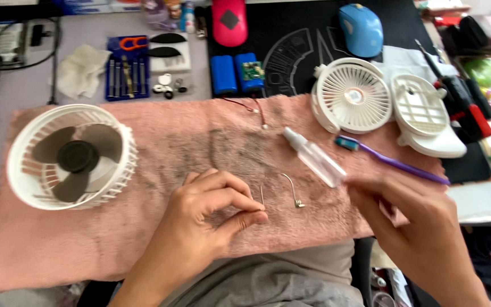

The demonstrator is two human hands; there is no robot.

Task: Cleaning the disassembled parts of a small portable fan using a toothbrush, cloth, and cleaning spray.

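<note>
I see my left hand (211, 213) pinching a thin metal pin (262, 196) on the pink towel (143, 227); my right hand (421, 227), blurred, seems loosely open beside the spray bottle (316, 159).

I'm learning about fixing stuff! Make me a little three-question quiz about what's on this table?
1. True or false: the white fan cage with dark blades lies on the pink towel.
2. What does the left hand pinch? A) a thin metal pin B) a screwdriver C) a battery
3. Fill in: the right hand is nearest the purple ____.

Key:
1. True; it sits at the towel's left end.
2. A; thumb and forefinger close on the pin, beside a bent wire piece.
3. Toothbrush; it lies by the small clear spray bottle.
</note>
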